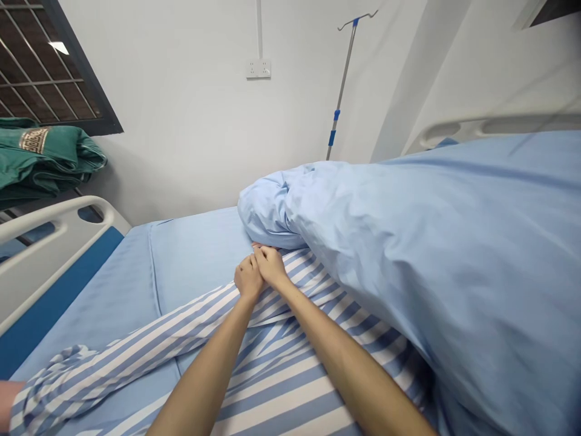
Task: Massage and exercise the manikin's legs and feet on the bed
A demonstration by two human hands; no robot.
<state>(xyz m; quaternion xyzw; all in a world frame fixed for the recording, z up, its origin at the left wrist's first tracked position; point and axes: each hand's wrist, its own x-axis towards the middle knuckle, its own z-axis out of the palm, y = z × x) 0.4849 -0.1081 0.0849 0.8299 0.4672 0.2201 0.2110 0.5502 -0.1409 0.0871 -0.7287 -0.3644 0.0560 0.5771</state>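
Note:
My left hand (249, 276) and my right hand (270, 264) are side by side and touching, just below the folded edge of a light blue quilt (385, 242). Both have their fingers curled down, and what lies inside them is hidden. Under and around them is blue-and-white striped clothing (172, 330) on a figure lying on the bed. Pinkish fingertips (265, 245) show just beyond my knuckles, partly under the quilt. At the lower left, a bit of pinkish bare skin (9, 399) sticks out of the striped cuff.
A light blue sheet (200, 233) covers the bed. A pale bed end board (59, 236) stands at left, with folded green cloth (49, 157) behind it. Another raised rail (490, 124) is at the right back. By the wall rises an IV pole (345, 72).

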